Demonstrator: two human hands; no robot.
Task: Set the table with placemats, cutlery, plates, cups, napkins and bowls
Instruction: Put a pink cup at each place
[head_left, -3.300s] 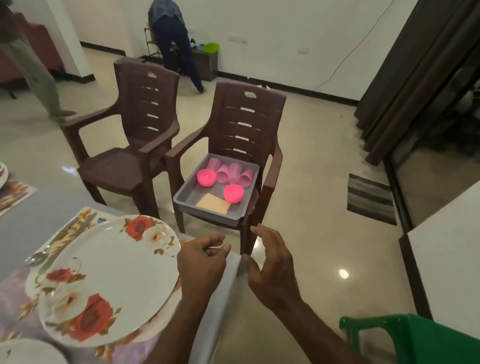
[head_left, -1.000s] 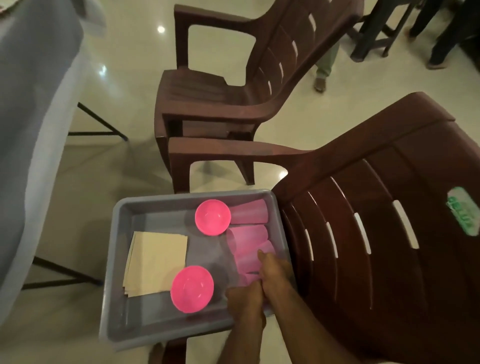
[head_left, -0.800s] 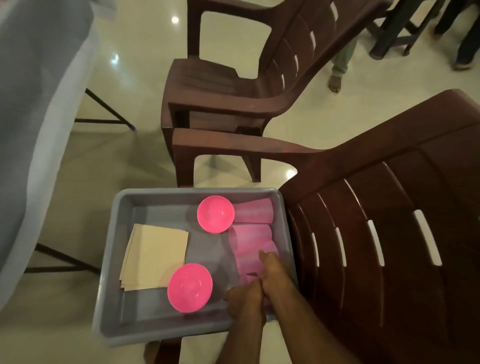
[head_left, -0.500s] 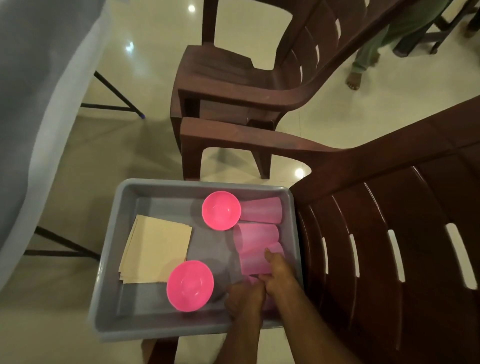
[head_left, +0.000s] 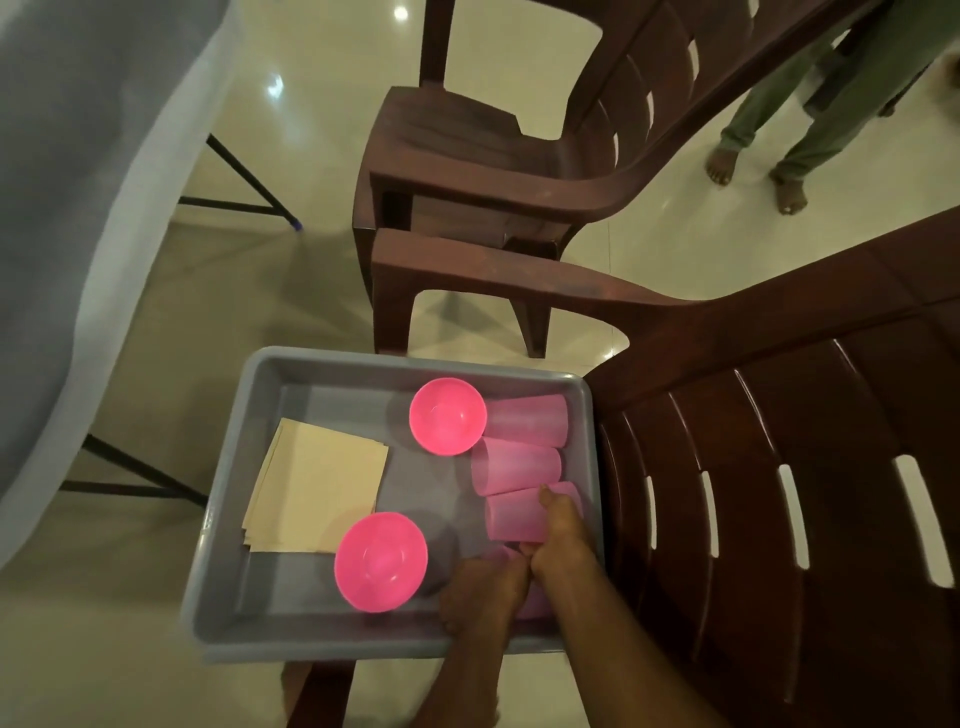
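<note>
The grey tub sits on the seat of a brown chair, apart from the cloth-draped bench at the left edge, and it is far from emptied: two pink bowls, a stack of cream napkins and several pink cups lying on their sides remain inside. Both hands reach into its near right corner. The right hand wraps its fingers over one cup; the left hand is curled over another, mostly hidden one, and how firmly I cannot tell. Cups, bowls and napkins are seemingly yet to be laid; the bench top itself is out of view.
</note>
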